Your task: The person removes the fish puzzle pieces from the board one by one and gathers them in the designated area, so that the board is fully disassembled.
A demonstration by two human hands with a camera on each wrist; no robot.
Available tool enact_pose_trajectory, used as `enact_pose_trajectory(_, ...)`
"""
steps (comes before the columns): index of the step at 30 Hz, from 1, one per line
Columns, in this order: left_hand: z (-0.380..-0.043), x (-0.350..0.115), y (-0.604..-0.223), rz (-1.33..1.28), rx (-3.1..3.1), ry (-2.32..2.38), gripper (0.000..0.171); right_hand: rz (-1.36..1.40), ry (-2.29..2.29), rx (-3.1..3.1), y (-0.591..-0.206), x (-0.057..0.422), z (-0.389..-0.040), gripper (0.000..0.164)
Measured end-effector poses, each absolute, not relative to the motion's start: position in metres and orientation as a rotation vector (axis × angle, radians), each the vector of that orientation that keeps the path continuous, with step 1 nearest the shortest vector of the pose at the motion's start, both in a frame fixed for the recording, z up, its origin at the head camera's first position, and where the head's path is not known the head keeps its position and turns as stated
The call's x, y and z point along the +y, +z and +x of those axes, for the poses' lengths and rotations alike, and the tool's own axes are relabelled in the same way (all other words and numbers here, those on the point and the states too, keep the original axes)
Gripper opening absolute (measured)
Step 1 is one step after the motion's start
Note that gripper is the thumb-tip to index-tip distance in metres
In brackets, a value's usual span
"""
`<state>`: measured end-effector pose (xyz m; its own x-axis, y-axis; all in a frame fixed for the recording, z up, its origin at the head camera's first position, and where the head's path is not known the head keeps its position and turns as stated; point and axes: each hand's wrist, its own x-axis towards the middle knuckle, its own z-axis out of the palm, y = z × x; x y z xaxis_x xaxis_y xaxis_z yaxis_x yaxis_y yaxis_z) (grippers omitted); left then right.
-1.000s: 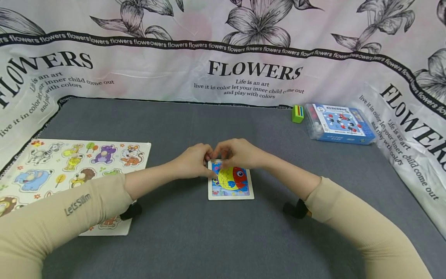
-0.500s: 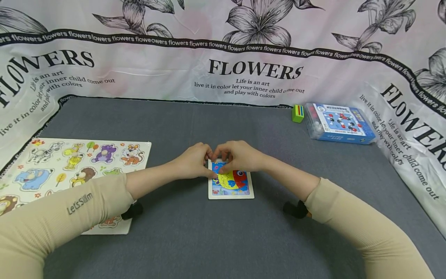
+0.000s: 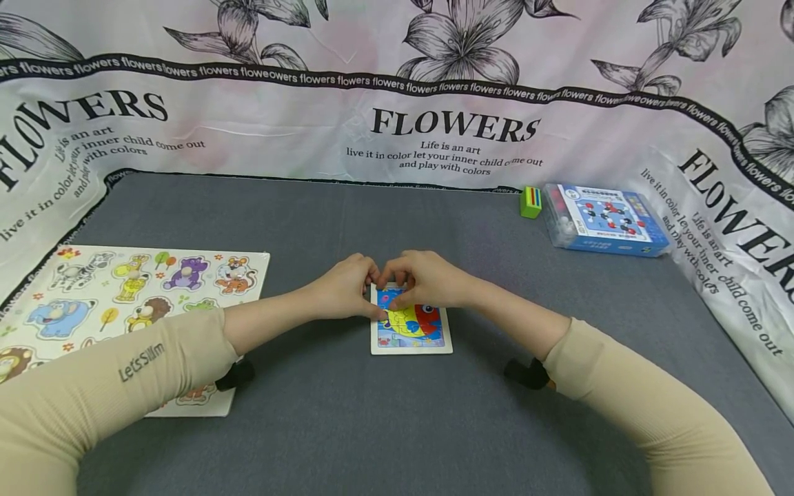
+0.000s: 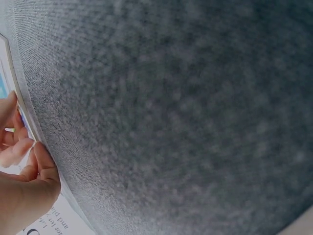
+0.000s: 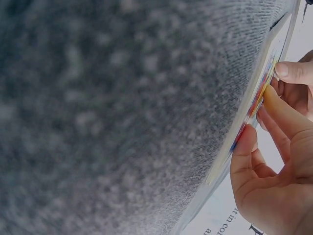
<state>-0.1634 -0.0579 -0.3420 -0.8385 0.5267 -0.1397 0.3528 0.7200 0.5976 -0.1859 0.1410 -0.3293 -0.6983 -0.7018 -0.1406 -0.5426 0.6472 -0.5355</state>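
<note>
A small framed jigsaw puzzle (image 3: 412,336) lies on the grey cloth, its picture a yellow and red fish on blue. My left hand (image 3: 344,286) holds it at the far left corner, thumb at the left edge and fingers bent by the far edge. Over the upper part of the picture, my right hand (image 3: 434,279) has thumb and index finger bent down onto the puzzle, and the fingers of both hands meet at that corner. From the right wrist view, the right thumb and a fingertip touch the puzzle face (image 5: 253,105). Both hands hide the puzzle's far edge.
A large board with cartoon animals (image 3: 186,274) lies at the left, partly under the left sleeve. At the back right stand a blue molecule-model box (image 3: 614,224) and a small green striped block (image 3: 530,202). A flower-printed sheet (image 3: 279,131) borders the cloth behind.
Over the past second my right hand has lowered slightly and its thumb has moved a little nearer across the fish picture. My left hand keeps its hold; the puzzle stays in place.
</note>
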Motion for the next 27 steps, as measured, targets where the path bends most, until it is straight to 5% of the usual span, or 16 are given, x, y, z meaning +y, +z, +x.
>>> enact_pose_trajectory(27, -0.1733, -0.0629, -0.3432, 0.797, 2.576, 0.85, 0.049, -1.05, -0.58, 2.549, -0.329, 0.1381, -0.1922, 0.027)
